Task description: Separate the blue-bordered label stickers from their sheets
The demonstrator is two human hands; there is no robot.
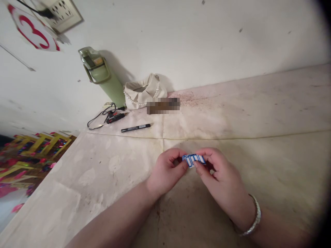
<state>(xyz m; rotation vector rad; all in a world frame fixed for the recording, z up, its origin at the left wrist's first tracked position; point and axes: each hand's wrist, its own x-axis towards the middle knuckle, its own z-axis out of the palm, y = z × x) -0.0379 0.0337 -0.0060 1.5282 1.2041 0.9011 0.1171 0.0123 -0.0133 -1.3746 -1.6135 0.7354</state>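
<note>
Between my two hands is a small flat white piece with blue outlines [193, 159], held just above the table; its exact kind I cannot make out. My left hand [169, 169] pinches its left end between thumb and fingers. On the other side, my right hand [219, 175] grips its right end, thumb across the front. Fingertips cover both edges of the piece. A silvery bangle [256, 215] circles my right wrist.
Behind my hands, a black marker pen [136, 127] lies on the cloth-covered table [103, 186]. Further back are a corded black glue gun [115, 117], a green bottle [107, 79], a cream pearl-trimmed bag [144, 91] and a blurred-out item [162, 105]. The wall [193, 41] rises behind.
</note>
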